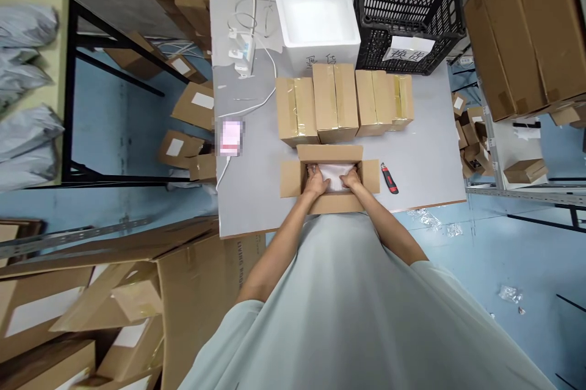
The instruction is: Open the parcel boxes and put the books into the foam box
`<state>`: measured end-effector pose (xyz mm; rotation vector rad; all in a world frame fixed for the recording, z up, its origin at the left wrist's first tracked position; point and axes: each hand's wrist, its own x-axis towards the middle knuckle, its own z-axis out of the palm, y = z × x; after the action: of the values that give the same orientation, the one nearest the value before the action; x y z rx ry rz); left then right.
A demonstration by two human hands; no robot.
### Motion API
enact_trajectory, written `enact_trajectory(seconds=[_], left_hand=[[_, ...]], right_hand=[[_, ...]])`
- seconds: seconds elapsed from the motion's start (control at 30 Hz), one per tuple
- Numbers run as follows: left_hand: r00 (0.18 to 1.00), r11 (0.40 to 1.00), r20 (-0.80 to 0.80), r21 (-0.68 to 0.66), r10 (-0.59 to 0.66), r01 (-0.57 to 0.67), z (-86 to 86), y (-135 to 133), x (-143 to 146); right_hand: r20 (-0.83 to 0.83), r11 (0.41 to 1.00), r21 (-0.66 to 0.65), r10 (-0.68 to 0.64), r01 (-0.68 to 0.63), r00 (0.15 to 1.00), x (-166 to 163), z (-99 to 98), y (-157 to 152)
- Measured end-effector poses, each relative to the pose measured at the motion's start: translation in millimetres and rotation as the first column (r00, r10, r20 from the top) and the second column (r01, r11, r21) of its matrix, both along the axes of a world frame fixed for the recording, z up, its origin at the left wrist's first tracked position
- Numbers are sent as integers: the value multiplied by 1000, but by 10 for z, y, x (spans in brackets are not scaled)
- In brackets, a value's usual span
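An open cardboard box [329, 203] stands at the table's front edge with its flaps folded outward. Inside lies a pale item in white or clear wrapping [334, 175]; what it contains cannot be made out. My left hand [315, 182] reaches into the left end of the box, thumb on top of the wrapped item and fingers down its side, partly hidden. At the opposite end my right hand [352, 177] grips the item the same way, its fingertips out of sight. A red and black utility knife [389, 178] rests just right of the box.
Several taped cartons [336, 103] line up behind the open box. Farther back stand a white plastic bin [323, 54] and a black crate [407, 42]. A power strip [246, 54] with cables lies on the left of the table [251, 195]. A large carton [192, 292] of boxes stands lower left.
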<state>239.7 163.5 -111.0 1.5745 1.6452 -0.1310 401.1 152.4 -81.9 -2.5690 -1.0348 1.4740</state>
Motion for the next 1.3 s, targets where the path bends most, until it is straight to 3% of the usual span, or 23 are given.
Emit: enact_trajectory(seconds=[0.2, 0.4, 0.57, 0.73, 0.93, 1.03, 1.13, 1.2, 1.3], left_hand=[[999, 984, -34, 181, 1, 6, 91, -98, -52], [973, 911, -178, 359, -145, 201, 365, -162, -43], [949, 848, -165, 429, -267, 313, 513, -250, -104], [942, 819, -116, 468, -316, 333, 514, -310, -89], [914, 735, -64, 573, -402, 363, 555, -183, -37], [869, 707, -72, 551, -489, 443, 542, -30, 24], [818, 710, -66, 459, -572, 534, 490, 90, 127], [783, 702, -46, 414, -620, 580, 451, 113, 199], [754, 673, -67, 404, -654, 620, 400, 67, 281]], right_hand=[[103, 987, 146, 44, -59, 994, -106, 104, -157], [159, 946, 303, 73, -119, 985, -31, 182, -228], [191, 874, 437, 141, -213, 971, 60, 275, -295], [336, 828, 430, 225, -361, 915, 29, 468, -413], [295, 783, 427, 351, -452, 889, 269, 658, -571], [134, 830, 452, 299, -327, 945, 448, 587, -637], [-75, 918, 381, 150, -110, 986, 537, 430, -695], [-160, 936, 351, 70, -10, 985, 539, 349, -734], [-154, 931, 364, 92, -30, 984, 489, 362, -818]])
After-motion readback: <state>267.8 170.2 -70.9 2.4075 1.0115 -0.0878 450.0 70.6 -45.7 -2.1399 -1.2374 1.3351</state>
